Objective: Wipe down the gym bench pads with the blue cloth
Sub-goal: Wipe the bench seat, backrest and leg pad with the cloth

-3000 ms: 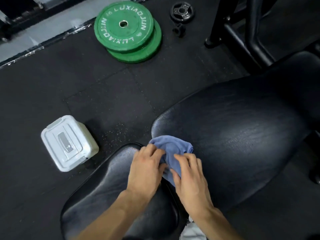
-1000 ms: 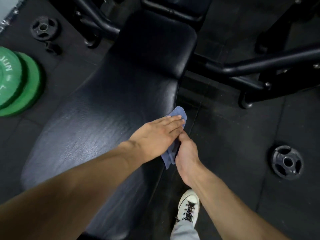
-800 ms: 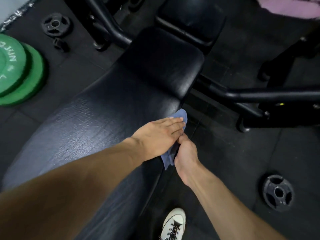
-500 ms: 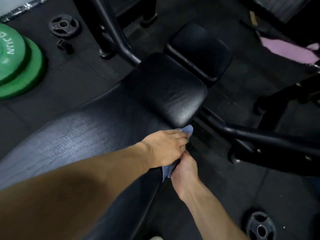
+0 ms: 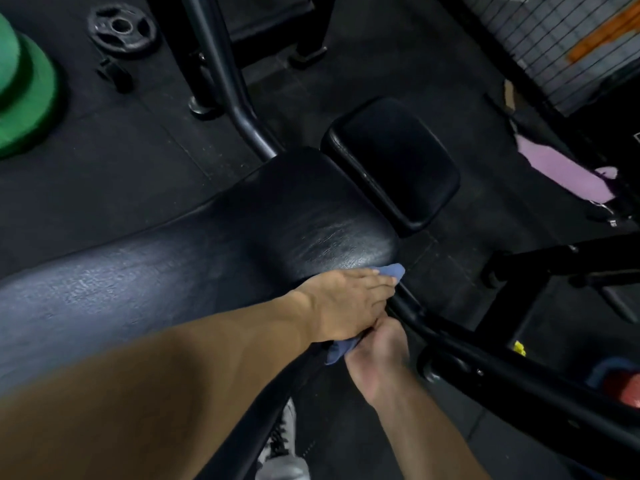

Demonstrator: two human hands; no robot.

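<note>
The long black bench pad [image 5: 214,258] runs from the lower left toward the centre. A smaller black pad [image 5: 391,164] sits just beyond its far end. The blue cloth [image 5: 496,272] is draped over the pad's right edge near that far end. My left hand [image 5: 343,306] lies flat on top of the cloth, fingers pointing right. My right hand [image 5: 377,358] is below the edge and grips the hanging part of the cloth [image 5: 337,353]. Most of the cloth is hidden under my hands.
Black frame bars [image 5: 519,382] run close on the right of the pad, and an upright post [image 5: 221,74] stands behind it. Green plates [image 5: 24,95] and a small black plate [image 5: 121,29] lie on the floor at the left. A pink cloth [image 5: 564,174] lies far right. My shoe [image 5: 280,441] is below.
Both hands have slid the cloth along the pad's right edge toward its far end. The view has swung forward, bringing the small pad and the frame into sight.
</note>
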